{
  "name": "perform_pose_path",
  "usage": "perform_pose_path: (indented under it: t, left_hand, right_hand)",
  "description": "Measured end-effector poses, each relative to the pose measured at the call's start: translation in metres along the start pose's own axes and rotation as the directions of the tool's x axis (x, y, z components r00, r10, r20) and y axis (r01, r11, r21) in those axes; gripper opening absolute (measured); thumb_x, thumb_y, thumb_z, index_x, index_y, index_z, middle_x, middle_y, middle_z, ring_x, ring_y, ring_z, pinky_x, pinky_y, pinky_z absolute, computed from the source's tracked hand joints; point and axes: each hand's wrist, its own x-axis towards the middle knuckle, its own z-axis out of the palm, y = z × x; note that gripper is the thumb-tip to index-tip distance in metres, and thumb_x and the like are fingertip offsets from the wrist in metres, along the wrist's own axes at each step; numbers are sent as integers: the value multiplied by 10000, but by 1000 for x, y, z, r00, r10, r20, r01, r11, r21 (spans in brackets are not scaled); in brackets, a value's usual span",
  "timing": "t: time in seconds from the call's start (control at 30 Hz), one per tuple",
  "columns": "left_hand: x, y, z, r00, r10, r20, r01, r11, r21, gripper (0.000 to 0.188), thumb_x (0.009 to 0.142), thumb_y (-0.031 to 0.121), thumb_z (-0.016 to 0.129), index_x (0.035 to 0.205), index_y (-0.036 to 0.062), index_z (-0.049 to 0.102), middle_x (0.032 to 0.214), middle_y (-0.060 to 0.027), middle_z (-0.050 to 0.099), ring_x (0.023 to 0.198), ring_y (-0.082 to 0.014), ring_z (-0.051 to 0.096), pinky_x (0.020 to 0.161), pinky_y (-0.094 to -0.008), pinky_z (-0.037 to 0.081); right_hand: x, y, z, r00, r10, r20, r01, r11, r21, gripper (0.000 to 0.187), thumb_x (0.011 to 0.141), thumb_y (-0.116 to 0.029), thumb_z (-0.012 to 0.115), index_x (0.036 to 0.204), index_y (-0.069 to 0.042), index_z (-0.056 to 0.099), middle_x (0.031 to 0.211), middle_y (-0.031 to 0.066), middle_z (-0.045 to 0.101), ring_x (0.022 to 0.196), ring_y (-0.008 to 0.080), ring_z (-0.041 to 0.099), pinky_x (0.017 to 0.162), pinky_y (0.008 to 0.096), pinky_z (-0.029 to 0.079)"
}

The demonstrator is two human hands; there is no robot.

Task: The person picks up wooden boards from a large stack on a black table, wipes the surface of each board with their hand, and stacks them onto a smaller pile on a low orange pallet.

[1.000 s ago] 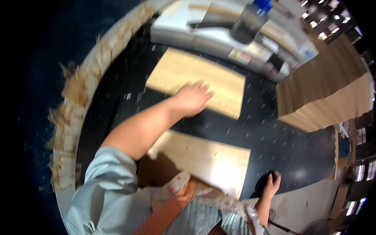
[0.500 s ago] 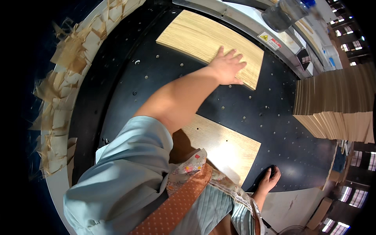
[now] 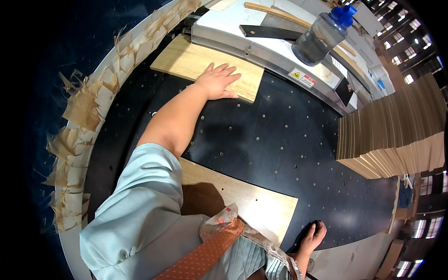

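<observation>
My left hand (image 3: 218,83) lies flat on a light wood-grain board (image 3: 175,59) at the far side of the black table, fingers spread and thumb toward the right. That board's far edge appears to lie along the metal rail of the machine. Nearer my body, a second wood-grain board (image 3: 268,212) with small dark holes rests on the table, partly hidden by my sleeve and clothing. At the table's near edge, to the right of this board, my right hand (image 3: 313,239) rests with fingers loosely curled, thumb apart, and nothing visible in it.
The black table (image 3: 280,135) is dotted with small round studs. Behind it runs a white machine bed with a metal rail (image 3: 224,49), bearing a blue-lidded bottle (image 3: 319,37). A tall stack of boards (image 3: 387,130) stands at right. Torn brown tape covers the left rim (image 3: 88,107).
The far board has been pushed away under my left hand, closing the dark gap to the metal rail. My view has shifted too. My right hand stays by the near edge.
</observation>
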Motion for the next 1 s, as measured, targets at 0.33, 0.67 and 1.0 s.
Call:
perform_pose_path:
  t: [0.33,0.67,1.0]
  left_hand:
    - [-1,24,-25,962,-203,181,185,976,115,774,819,550,538,1422,155,257,1501,-70,186,1400,-257,99,1070,-617,103]
    - [-7,83,6,944,-330,28,331,941,-63,811,796,632,497,1430,189,250,1504,-101,173,1395,-293,105,1070,-611,68]
    - [-11,82,-17,935,-334,122,348,930,-119,792,820,585,502,1438,172,230,1512,-97,142,1403,-290,46,1092,-566,-11]
  right_hand:
    - [7,0,2,1000,-6,-24,6,1000,11,245,849,-135,582,1042,15,564,1088,175,561,1061,333,497,930,403,385]
    - [0,2,-1,999,-1,-46,4,998,66,230,841,-131,594,1028,1,569,1076,173,570,1057,336,509,939,404,380]
    - [-95,137,-203,629,427,-650,-399,895,202,278,825,-114,566,1079,-3,535,1045,129,560,955,223,528,846,333,423]
